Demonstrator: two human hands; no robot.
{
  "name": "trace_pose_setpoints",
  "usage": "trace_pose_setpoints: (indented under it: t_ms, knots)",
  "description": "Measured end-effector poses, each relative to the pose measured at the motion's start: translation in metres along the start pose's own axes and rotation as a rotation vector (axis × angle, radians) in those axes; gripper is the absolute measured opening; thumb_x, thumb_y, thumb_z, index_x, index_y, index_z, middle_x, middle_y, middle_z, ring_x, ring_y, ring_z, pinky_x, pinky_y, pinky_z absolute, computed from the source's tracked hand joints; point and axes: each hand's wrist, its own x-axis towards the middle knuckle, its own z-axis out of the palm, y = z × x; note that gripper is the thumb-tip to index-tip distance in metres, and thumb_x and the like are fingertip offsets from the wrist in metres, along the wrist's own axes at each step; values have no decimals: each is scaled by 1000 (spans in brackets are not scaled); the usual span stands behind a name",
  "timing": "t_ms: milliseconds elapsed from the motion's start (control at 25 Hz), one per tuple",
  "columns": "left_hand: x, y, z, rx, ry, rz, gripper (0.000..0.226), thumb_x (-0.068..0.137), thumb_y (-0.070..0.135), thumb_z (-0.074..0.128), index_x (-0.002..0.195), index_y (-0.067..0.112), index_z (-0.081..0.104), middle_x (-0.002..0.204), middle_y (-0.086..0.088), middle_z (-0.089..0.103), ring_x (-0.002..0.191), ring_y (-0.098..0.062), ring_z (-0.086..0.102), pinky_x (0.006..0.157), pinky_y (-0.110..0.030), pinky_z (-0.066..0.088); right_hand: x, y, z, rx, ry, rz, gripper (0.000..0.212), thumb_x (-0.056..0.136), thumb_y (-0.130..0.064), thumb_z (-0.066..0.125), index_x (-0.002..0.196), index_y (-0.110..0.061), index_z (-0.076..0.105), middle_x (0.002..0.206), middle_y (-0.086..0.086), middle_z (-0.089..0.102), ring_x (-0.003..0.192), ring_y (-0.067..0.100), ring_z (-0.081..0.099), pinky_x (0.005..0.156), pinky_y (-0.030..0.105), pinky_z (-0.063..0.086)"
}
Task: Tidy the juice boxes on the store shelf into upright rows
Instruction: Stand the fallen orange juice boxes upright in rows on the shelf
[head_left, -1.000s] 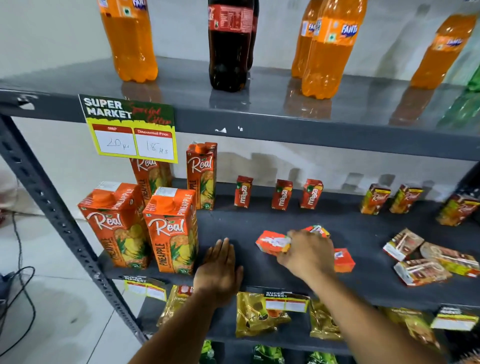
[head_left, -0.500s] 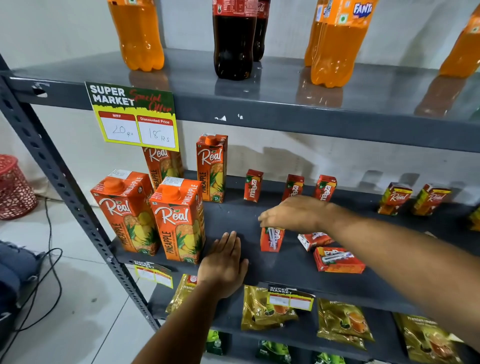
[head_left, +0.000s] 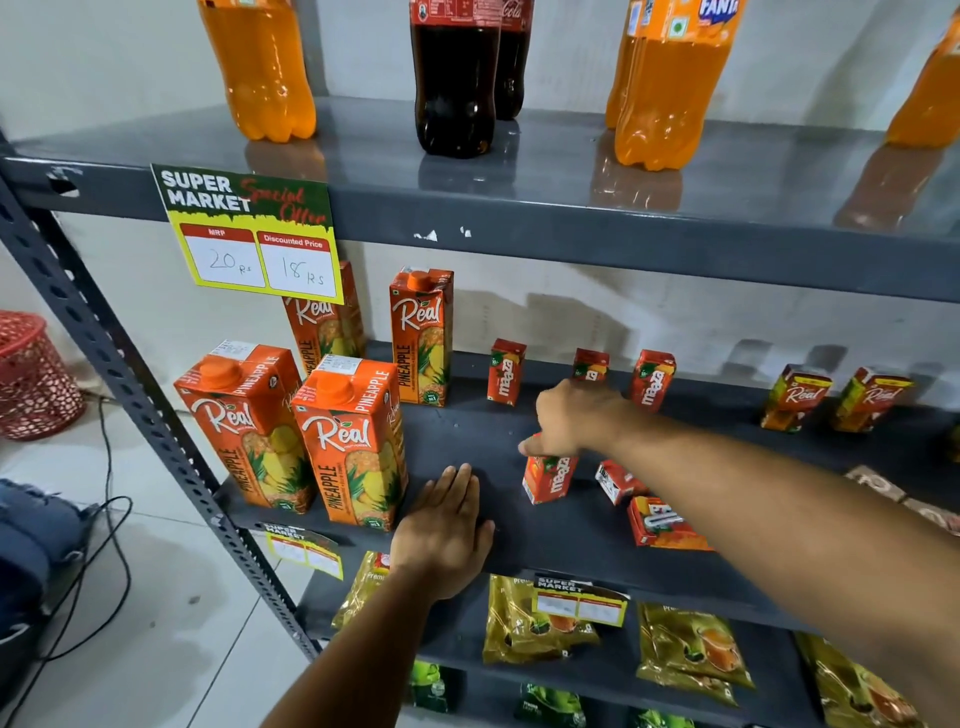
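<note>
Head view: left hand (head_left: 447, 525) lies flat, fingers spread, on the front of the middle shelf (head_left: 545, 540), holding nothing; right hand (head_left: 576, 415) reaches in, fingertips touching the top of an upright Maaza box (head_left: 548, 480), though its grip is hidden; two more small boxes (head_left: 662, 525) lie toppled just right of it; three Maaza boxes (head_left: 506, 371) stand at the back.

This is a shop, shown by a grey slotted-metal shelf rack (head_left: 519, 260) stocked with soft-drink bottles (head_left: 452, 78), rows of juice cartons (head_left: 353, 441) and tea packets (head_left: 530, 618), with a "Super Market Special Offer" price tag (head_left: 254, 234) listing handwritten rupee prices.
</note>
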Motion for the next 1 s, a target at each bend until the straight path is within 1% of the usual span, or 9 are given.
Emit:
trace_pose_setpoints:
  t_ms: [200,320,400,480,520,600,720,840,1000]
  knots:
    - [1,-1,3,15,11,4,80,84,55,4,147,6,18,157,-10,17,144,-24,11,112,-32,0,9,-7,9,55,-8,236,77,82,-78,40,117,-14,62,111,10,68,102,32,64,88,41,48]
    - [1,0,4,19,22,5,78,86,54,9,145,6,23,156,-11,22,143,-25,16,112,-35,4,6,6,3,178,1,205,97,75,-89,26,128,-13,56,123,13,62,112,34,60,95,47,48]
    - [2,-1,5,19,33,4,77,87,54,11,145,6,24,155,-11,23,143,-25,17,112,-35,5,1,33,-7,340,109,149,82,84,-78,32,125,-11,55,118,12,61,110,32,59,91,42,49]
    - [2,-2,7,33,21,5,77,87,55,9,146,7,21,157,-10,19,144,-24,14,112,-34,4,-2,77,-1,356,95,104,42,95,-48,49,116,-12,57,110,10,63,104,31,60,80,35,49]
    - [2,-2,8,38,12,4,77,87,55,8,147,7,20,157,-9,17,144,-23,12,113,-33,3,-7,97,10,308,17,98,33,94,-30,56,122,-13,56,117,11,63,108,30,60,84,35,50]
    - [4,-2,10,42,20,-5,76,87,54,12,146,7,24,156,-9,21,143,-24,17,112,-35,7,-16,127,47,185,-137,114,53,88,-10,62,139,-18,48,139,11,55,123,29,54,101,39,46]
    - [3,-1,9,54,20,-1,71,89,51,21,141,5,34,151,-12,34,139,-28,29,111,-40,15,-27,138,79,227,-124,103,63,85,-11,67,143,-21,44,147,7,50,131,25,48,109,40,40]
    - [3,-2,9,62,26,0,69,90,50,24,141,5,34,151,-12,34,139,-27,29,110,-40,14,-25,134,89,250,-79,119,68,88,-12,67,148,-21,37,152,7,43,138,25,41,113,40,35]
    - [2,-1,8,64,19,-5,69,90,50,25,142,6,32,152,-11,32,140,-27,26,111,-39,12,-25,132,81,108,-56,60,58,85,-18,69,139,-20,48,140,5,53,124,25,52,104,40,44]
